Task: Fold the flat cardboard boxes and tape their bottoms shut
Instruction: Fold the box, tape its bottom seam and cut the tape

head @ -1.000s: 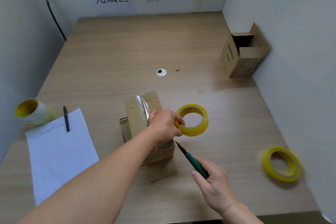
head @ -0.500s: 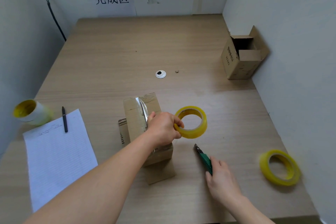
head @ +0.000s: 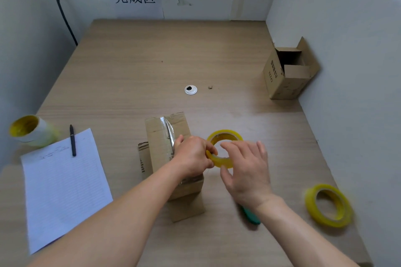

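Observation:
A small cardboard box (head: 160,136) stands bottom-up near the table's front, with a strip of clear tape (head: 167,130) along its seam. My left hand (head: 193,156) rests over the box and pinches the near rim of a yellow tape roll (head: 225,137) just right of it. My right hand (head: 247,171) hovers with spread fingers at the roll's right side and holds nothing. A green-handled cutter (head: 251,217) lies on the table under my right wrist.
A folded box (head: 288,78) with open flaps stands at the right wall. A second yellow tape roll (head: 327,208) lies front right. At the left are a lined sheet (head: 63,184), a black pen (head: 72,143) and a wide tape roll (head: 30,130). A cable grommet (head: 191,89) sits mid-table.
My right hand laid the green cutter down on the table and moved up to the tape roll with open fingers. My left hand kept its hold on the roll.

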Demonstrator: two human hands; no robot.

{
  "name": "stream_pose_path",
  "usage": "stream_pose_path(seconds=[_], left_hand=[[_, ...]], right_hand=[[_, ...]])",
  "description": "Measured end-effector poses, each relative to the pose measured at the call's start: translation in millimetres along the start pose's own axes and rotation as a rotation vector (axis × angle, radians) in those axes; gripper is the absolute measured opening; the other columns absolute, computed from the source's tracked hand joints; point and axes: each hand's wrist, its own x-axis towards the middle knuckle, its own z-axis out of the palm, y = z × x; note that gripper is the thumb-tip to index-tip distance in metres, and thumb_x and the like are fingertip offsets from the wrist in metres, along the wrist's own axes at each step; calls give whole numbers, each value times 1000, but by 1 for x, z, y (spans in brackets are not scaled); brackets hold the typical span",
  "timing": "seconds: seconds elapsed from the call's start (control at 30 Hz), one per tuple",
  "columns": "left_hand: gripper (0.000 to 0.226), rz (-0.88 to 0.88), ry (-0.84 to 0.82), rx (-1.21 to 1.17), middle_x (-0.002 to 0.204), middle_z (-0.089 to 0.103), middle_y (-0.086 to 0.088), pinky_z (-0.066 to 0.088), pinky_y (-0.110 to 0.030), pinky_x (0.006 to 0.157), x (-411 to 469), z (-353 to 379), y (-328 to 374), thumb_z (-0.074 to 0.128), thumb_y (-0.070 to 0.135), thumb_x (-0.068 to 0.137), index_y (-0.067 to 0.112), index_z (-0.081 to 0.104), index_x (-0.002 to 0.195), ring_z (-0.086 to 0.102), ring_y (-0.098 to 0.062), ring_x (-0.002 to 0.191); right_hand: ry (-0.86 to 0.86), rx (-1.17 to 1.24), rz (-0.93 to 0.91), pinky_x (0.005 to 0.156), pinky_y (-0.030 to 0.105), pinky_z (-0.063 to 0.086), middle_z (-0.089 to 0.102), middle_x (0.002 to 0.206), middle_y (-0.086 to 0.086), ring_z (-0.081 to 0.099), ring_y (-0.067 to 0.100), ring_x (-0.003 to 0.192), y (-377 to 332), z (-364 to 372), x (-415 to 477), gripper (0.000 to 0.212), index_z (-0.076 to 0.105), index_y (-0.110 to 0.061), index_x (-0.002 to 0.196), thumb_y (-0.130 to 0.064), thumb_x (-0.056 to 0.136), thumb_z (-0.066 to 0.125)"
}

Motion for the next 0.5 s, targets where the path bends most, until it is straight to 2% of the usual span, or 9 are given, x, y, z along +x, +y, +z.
stream_pose_path(seconds=[0.13, 0.23, 0.33, 0.43, 0.5], left_hand=[[16, -1, -3, 3, 72, 58, 20, 7, -45, 120, 0, 0, 0, 75, 36, 79, 38, 68, 92, 58, -9, 107], [18, 7, -11, -6, 79, 60, 18, 3, -45, 119, -1, -2, 0, 75, 34, 80, 36, 69, 97, 56, -11, 113], [24, 13, -22, -1, 93, 66, 13, 3, -45, 119, -3, -4, 0, 74, 35, 80, 35, 69, 103, 54, -12, 117], [25, 30, -31, -12, 92, 67, 13, 6, -47, 119, -4, -5, -2, 72, 35, 81, 34, 63, 104, 54, -14, 114], [23, 51, -37, -22, 86, 63, 14, 8, -48, 119, -6, -4, -5, 68, 35, 82, 30, 52, 99, 51, -14, 110]], right_hand=[[-237, -47, -46, 104, 51, 37, 67, 89, -8, 63, 23, 90, 8, 7, 17, 46, 63, -28, 113, -22, 68, 73], [-395, 27, -57, 93, 41, 45, 66, 91, -11, 63, 21, 84, 8, 6, 25, 42, 55, -30, 119, -28, 78, 68], [-419, 156, -53, 79, 36, 47, 64, 93, -11, 61, 24, 84, 3, 3, 32, 44, 50, -29, 125, -25, 83, 63], [-480, 200, -24, 74, 38, 47, 68, 102, -2, 61, 30, 91, 1, 6, 38, 58, 39, -29, 135, -20, 82, 60], [-578, 153, 13, 74, 40, 48, 68, 104, 3, 61, 34, 90, 1, 9, 42, 65, 29, -32, 140, -22, 83, 58]])
